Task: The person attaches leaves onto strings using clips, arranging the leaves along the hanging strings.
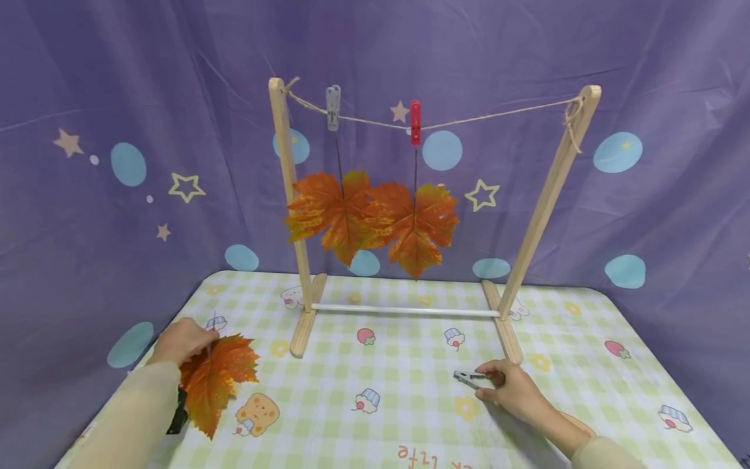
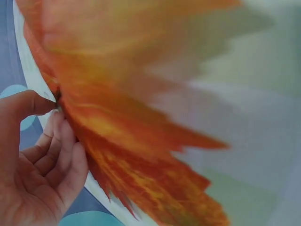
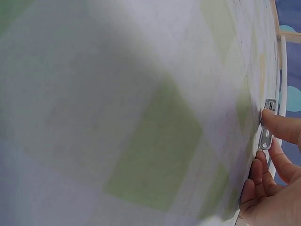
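- Head view: a loose orange leaf (image 1: pixel 219 372) is at the table's left side, its stem (image 1: pixel 214 322) pointing up; whether its lower tip touches the cloth, I cannot tell.
- The left hand (image 1: pixel 183 340) pinches that leaf near the stem's base, thumb against fingertips, as the left wrist view shows.
- The leaf looks thin, very light and floppy, so its lobes would probably bend or crease if squeezed; the stem base seems the best place to hold it.
- The right hand (image 1: pixel 512 387) pinches a grey clip (image 1: pixel 465 376) by its two arms, between thumb and fingers, near the table's right front.
- The clip looks small, stiff and smooth, likely springy, and could slip if held off-centre; the arm ends are the sensible place to press.
- Beyond the hands stands a wooden frame (image 1: pixel 285 153) with a white crossbar (image 1: pixel 404 311) low down and twine (image 1: pixel 492 118) strung between its posts.
- A second grey clip (image 1: pixel 333 111) and a red clip (image 1: pixel 415 122) sit on the twine, each with a leaf hanging below by its stem; the two hanging leaves (image 1: pixel 423 228) overlap.
- Under everything lies a checked tablecloth (image 1: pixel 422 361), with a purple curtain (image 1: pixel 176 78) behind.
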`<state>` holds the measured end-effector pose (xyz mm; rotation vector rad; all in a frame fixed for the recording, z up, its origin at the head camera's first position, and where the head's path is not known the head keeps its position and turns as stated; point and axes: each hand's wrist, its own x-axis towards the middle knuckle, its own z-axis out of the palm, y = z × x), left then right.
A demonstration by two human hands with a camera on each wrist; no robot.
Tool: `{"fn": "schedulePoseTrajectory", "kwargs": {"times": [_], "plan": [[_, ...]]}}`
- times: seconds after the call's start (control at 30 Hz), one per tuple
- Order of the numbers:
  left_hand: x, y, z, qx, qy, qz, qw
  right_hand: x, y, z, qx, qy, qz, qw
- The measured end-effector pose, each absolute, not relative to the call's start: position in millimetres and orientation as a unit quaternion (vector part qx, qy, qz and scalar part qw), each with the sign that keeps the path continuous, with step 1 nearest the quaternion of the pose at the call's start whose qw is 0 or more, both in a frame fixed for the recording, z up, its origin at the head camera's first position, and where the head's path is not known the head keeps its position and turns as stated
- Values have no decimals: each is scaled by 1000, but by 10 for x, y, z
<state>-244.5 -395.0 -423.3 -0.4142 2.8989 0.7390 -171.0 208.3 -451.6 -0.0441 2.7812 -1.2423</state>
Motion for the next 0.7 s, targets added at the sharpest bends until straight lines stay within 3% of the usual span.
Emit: {"fn": "schedulePoseTrajectory", "kwargs": {"times": [0.7], "plan": [[-2421, -4037, -4123, -102, 941, 323, 30, -1730, 2100, -4513, -35, 898, -435, 53]]}}
